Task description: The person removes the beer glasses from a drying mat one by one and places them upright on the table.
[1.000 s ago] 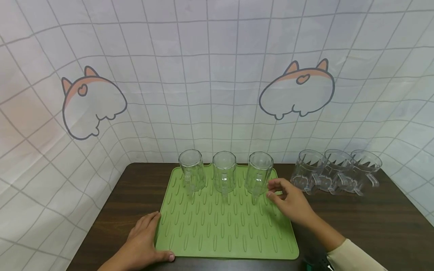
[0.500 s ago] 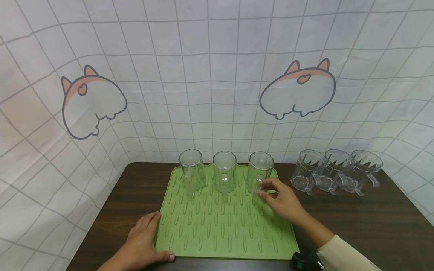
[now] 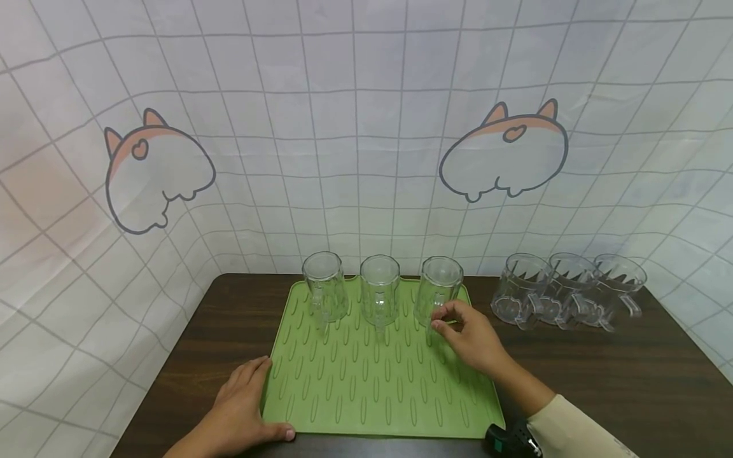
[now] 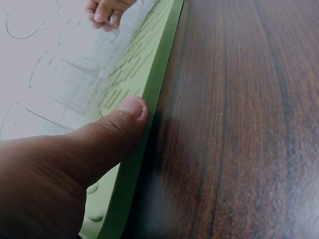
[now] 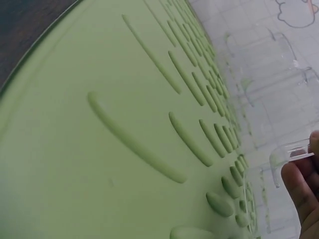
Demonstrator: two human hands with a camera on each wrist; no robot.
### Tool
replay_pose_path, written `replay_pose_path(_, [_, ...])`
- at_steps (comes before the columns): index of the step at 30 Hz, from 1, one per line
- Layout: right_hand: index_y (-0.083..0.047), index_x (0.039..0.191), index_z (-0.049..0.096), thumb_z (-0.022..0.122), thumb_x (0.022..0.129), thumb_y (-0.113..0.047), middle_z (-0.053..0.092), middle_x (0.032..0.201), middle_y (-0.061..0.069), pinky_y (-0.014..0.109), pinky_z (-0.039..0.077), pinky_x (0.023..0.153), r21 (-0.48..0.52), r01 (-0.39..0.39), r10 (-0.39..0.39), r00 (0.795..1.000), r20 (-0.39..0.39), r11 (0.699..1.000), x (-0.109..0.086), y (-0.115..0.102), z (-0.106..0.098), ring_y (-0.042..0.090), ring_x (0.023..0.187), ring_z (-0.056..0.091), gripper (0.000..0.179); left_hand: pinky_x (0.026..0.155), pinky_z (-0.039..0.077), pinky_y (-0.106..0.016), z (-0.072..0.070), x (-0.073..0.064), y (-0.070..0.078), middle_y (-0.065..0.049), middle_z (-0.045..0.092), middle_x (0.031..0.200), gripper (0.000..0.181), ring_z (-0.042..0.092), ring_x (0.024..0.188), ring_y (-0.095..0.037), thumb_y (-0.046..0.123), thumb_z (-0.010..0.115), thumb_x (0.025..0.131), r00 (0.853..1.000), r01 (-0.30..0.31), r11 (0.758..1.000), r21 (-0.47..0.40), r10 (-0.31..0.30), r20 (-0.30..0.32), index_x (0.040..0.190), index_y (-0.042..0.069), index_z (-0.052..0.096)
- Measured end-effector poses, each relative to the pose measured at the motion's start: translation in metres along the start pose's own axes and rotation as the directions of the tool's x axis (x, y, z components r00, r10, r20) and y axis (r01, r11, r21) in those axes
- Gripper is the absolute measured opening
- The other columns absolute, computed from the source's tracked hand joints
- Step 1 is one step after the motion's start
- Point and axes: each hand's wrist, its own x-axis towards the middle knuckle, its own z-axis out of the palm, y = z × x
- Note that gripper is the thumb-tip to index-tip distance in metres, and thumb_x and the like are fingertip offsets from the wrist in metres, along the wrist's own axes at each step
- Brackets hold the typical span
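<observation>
A green ridged mat [image 3: 366, 381] lies on the table, with three clear mugs in a row along its far part. My right hand [image 3: 472, 337] pinches the handle of the right mug [image 3: 439, 280] between thumb and fingers; the mug stands upright on the mat. In the right wrist view the fingertips [image 5: 294, 181] meet the clear handle [image 5: 286, 152]. The middle mug [image 3: 380, 280] and the left mug [image 3: 323, 280] stand apart from it. My left hand [image 3: 240, 407] rests at the mat's near left corner, its thumb [image 4: 117, 127] along the front edge.
Three more clear mugs [image 3: 521, 286] stand close together on the dark wooden table [image 3: 595, 362], right of the mat. Behind the table hangs a white gridded curtain [image 3: 366, 159] with cartoon animal drawings. A black device [image 3: 512, 439] sits at my right wrist.
My right hand has moved left from beside the right mug to its handle and now pinches it. The left hand and the mugs have stayed in place.
</observation>
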Motion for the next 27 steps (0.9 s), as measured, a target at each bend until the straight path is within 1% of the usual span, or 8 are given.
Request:
replay_pose_path(3, [-0.009,0.109,0.065,0.072,0.096,-0.007,0.07,0.104,0.001,0.032,0.057,0.083,0.01,0.016,-0.016,1.0,-0.009,1.0,-0.001,0.0,-0.001,0.021,0.098,0.07,0.015,0.105,0.033,-0.07,0.0,0.0,0.0,-0.026,0.04,0.151,0.138,0.036,0.139,-0.05,0.08,0.084,0.056,1.0,-0.005,1.0,-0.005,0.005,0.002,0.151,-0.009,0.038])
replay_pose_path(7, [-0.008,0.109,0.064,0.073,0.095,-0.007,0.071,0.104,0.002,0.032,0.058,0.081,0.026,0.027,-0.027,0.999,-0.019,0.999,-0.004,0.0,-0.003,0.022,0.096,0.071,0.016,0.106,0.031,-0.07,0.0,0.0,-0.001,-0.026,0.04,0.152,0.138,0.036,0.139,-0.05,0.08,0.083,0.056,1.0,-0.008,1.0,-0.008,0.008,0.004,0.152,-0.008,0.038])
replay_pose_path(10, [-0.009,0.109,0.064,0.073,0.095,-0.007,0.071,0.103,0.001,0.031,0.058,0.079,0.022,0.037,-0.036,0.999,-0.025,0.999,-0.007,-0.001,-0.005,0.021,0.094,0.072,0.016,0.106,0.032,-0.07,0.0,0.001,-0.002,-0.026,0.04,0.152,0.138,0.036,0.139,-0.05,0.081,0.083,0.056,1.0,-0.008,1.0,-0.008,0.008,0.005,0.152,-0.009,0.038])
replay_pose_path(13, [-0.008,0.108,0.064,0.073,0.095,-0.006,0.071,0.102,0.0,0.03,0.058,0.077,0.012,0.062,-0.061,0.998,-0.027,0.998,-0.01,-0.002,-0.008,0.018,0.092,0.071,0.016,0.106,0.032,-0.07,0.0,0.001,-0.002,-0.026,0.04,0.152,0.139,0.036,0.139,-0.05,0.081,0.083,0.056,1.0,-0.006,1.0,-0.006,0.006,0.01,0.151,-0.009,0.037])
replay_pose_path(18, [-0.008,0.107,0.064,0.075,0.092,-0.002,0.069,0.098,-0.003,0.03,0.058,0.076,-0.009,0.121,-0.122,0.992,-0.038,0.993,-0.019,-0.005,-0.012,0.012,0.091,0.069,0.019,0.105,0.033,-0.07,-0.001,0.001,-0.002,-0.026,0.04,0.151,0.139,0.036,0.139,-0.05,0.08,0.084,0.056,1.0,0.002,1.0,-0.011,-0.002,0.022,0.151,-0.01,0.038])
replay_pose_path(21, [-0.008,0.105,0.064,0.076,0.09,0.0,0.069,0.097,-0.004,0.03,0.059,0.076,-0.02,0.174,-0.175,0.983,-0.05,0.984,-0.026,-0.008,-0.016,0.009,0.09,0.068,0.021,0.104,0.033,-0.07,-0.002,0.001,-0.001,-0.026,0.04,0.151,0.139,0.036,0.139,-0.05,0.08,0.084,0.056,1.0,0.006,1.0,-0.014,-0.006,0.028,0.151,-0.01,0.038])
replay_pose_path(24, [-0.009,0.105,0.064,0.076,0.09,0.001,0.07,0.096,-0.004,0.03,0.059,0.076,-0.026,0.226,-0.227,0.973,-0.045,0.974,-0.033,-0.012,-0.02,0.009,0.089,0.068,0.022,0.104,0.034,-0.07,-0.001,0.001,-0.001,-0.026,0.04,0.151,0.138,0.036,0.139,-0.05,0.079,0.084,0.056,1.0,0.007,1.0,-0.013,-0.007,0.024,0.151,-0.01,0.038])
replay_pose_path(27, [-0.01,0.105,0.063,0.075,0.091,0.0,0.07,0.096,-0.002,0.03,0.059,0.076,-0.029,0.258,-0.259,0.965,-0.027,0.966,-0.039,-0.014,-0.023,0.008,0.088,0.068,0.022,0.104,0.033,-0.07,0.0,0.001,-0.001,-0.027,0.04,0.151,0.138,0.036,0.139,-0.05,0.079,0.085,0.055,1.0,0.007,1.0,-0.013,-0.007,0.019,0.15,-0.01,0.038])
